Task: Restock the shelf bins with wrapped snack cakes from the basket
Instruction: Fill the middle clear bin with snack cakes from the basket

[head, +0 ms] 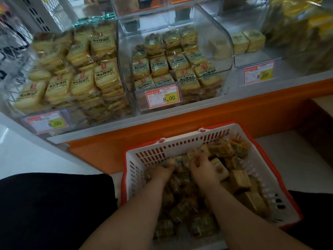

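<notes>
A white plastic basket [180,147] with a red rim sits on the floor below the shelf, filled with wrapped snack cakes [239,179]. Both my hands are down in the pile. My left hand [163,171] curls its fingers round wrapped cakes near the basket's middle. Just to its right, my right hand [202,167] grips more cakes. Above stand clear shelf bins: the left bin [72,73] is heaped full, the middle bin [173,65] is partly full, and the right bin [252,42] holds only a few cakes at its back.
An orange shelf base [180,120] runs between the bins and the basket. Price tags reading 8.00 hang on the bin fronts [162,96]. My dark-clothed knee [54,204] is at the lower left. A wire rack [14,42] stands at the far left.
</notes>
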Tool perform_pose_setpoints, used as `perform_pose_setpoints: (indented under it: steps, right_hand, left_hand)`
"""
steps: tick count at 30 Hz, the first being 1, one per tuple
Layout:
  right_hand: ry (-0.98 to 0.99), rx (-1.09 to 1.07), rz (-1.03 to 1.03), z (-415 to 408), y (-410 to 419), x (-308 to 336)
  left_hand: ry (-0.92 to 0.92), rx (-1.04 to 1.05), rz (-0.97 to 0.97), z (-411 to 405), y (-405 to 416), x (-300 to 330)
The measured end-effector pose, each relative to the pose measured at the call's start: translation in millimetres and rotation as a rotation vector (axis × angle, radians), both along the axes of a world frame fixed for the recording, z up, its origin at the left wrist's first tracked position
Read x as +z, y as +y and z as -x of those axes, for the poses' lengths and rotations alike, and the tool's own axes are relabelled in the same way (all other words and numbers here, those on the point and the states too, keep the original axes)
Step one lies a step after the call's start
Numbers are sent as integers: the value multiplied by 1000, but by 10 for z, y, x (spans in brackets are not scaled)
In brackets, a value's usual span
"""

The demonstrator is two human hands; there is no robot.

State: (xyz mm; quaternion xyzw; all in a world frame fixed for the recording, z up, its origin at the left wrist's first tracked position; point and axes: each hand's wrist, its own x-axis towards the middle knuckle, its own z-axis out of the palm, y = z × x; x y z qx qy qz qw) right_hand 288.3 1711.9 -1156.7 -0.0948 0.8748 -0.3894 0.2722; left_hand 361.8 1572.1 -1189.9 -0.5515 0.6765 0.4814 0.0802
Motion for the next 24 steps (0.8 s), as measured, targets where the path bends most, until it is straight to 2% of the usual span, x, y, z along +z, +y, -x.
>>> perform_pose_setpoints:
  steps: [2,5,8,10,13,15,17,20,22,24]
  right_hand:
    - [-67,-71,54,-26,-13,-40]
    - [-192,-260,171,-13,-30,-31]
    - [-307,-316,217,50,-55,58]
    - [-384,-209,254,65,-47,147]
    - [-450,144,220,4,-15,306]
    - [-575,226,271,-103,-47,459]
    - [-474,250,355,-169,-150,655]
    - [-147,188,406,-160,-306,1088]
    - [-35,142,561,-166,-356,1369]
    - [47,97,714,-209,-378,1597]
  left_hand:
    - [14,70,-87,38,-34,30]
    - [18,-27,33,20,11,80]
    - [81,-125,90,-96,55,202]
    - [129,-113,-1,-147,16,343]
    - [126,10,-143,-134,-65,706]
    - [143,12,-182,-118,-93,980]
    - [148,-38,-234,-124,-104,1258]
    - [275,-35,-326,-137,-139,1657]
    - [361,-30,-325,-152,-189,1957]
    - [361,-104,-346,-184,-272,2295]
